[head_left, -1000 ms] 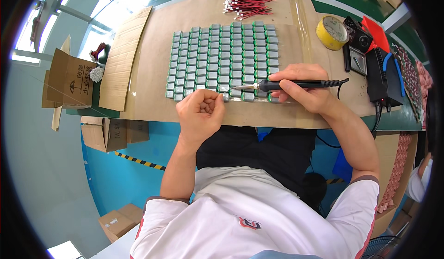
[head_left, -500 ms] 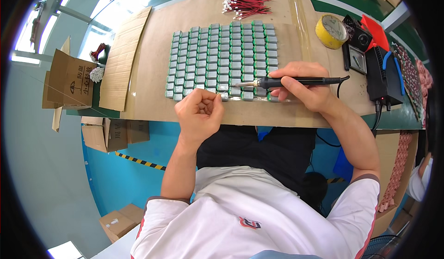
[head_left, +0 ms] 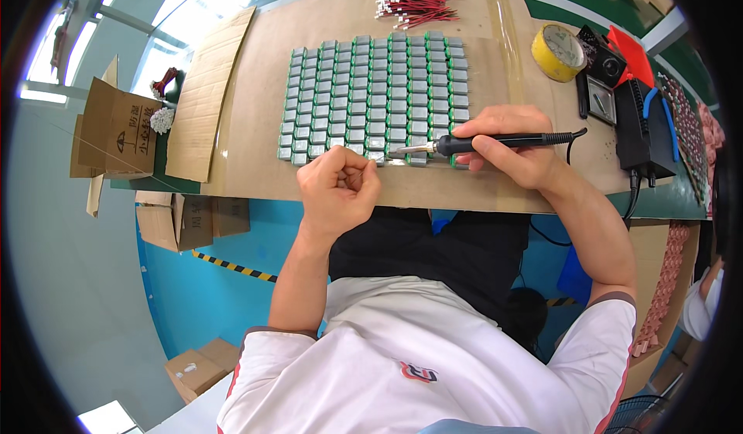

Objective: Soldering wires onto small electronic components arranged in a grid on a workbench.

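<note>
My right hand [head_left: 515, 147] holds a soldering iron [head_left: 534, 138] like a pen, its black handle pointing right and its metal tip pointing left. The tip is over the near row of the block of small grey modules with green edges [head_left: 364, 97], close to my left fingertips. My left hand [head_left: 338, 186] is closed in a pinch at the near edge of this block; what is between its fingers is too small to make out. The modules stand in tight columns on brown paper.
A bundle of red and black wires with white connectors [head_left: 414, 4] lies at the far side. To the right are yellow tape [head_left: 559, 51], a black soldering station [head_left: 644, 136] and blue-handled pliers [head_left: 665, 120]. A cardboard sheet [head_left: 209, 101] and open box [head_left: 116, 132] are left.
The iron's tip has come slightly nearer to me, towards my left fingertips. My left hand has shifted a little to the right, still pinched.
</note>
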`<state>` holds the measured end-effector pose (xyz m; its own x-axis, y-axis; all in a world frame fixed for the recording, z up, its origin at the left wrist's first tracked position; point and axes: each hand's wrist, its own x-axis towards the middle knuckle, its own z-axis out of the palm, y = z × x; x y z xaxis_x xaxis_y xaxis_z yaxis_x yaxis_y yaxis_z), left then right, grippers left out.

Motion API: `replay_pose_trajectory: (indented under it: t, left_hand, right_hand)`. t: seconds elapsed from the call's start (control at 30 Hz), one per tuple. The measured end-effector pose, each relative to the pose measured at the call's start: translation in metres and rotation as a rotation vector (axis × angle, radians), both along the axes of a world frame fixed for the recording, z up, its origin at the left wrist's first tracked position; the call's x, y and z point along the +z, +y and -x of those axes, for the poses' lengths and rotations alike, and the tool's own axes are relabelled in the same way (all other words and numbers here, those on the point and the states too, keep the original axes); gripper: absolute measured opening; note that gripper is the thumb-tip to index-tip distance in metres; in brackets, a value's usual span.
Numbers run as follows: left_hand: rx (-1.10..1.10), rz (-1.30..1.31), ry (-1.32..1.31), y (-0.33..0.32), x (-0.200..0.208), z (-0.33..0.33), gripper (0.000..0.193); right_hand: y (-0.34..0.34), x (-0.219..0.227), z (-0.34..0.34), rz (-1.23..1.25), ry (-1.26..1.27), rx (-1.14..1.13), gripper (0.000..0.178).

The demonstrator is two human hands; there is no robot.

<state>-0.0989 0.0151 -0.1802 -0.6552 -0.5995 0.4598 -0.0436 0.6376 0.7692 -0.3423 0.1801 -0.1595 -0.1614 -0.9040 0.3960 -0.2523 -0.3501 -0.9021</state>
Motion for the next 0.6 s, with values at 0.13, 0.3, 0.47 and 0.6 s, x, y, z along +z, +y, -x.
replay_pose_trajectory:
  t: [0.13, 0.3, 0.47, 0.6]
  left_hand:
    - [-0.009, 0.025, -0.003, -0.0010, -0.0003, 0.0003, 0.019]
    - [-0.012, 0.028, -0.001, -0.0014, -0.0008, 0.0008, 0.018]
    - [-0.007, 0.022, -0.010, -0.0009, -0.0002, 0.0009, 0.017]
    - [-0.006, 0.019, -0.007, -0.0010, -0.0002, 0.0017, 0.019]
  right_hand:
    - [-0.0007, -0.0013, -0.0011, 0.006, 0.019, 0.001, 0.021]
    - [-0.0011, -0.0006, -0.0006, 0.008, 0.038, 0.001, 0.021]
    - [0.0006, 0.0020, -0.0030, -0.056, -0.025, -0.014, 0.020]
    - [-0.0004, 0.0030, -0.0025, -0.055, -0.028, -0.009, 0.020]
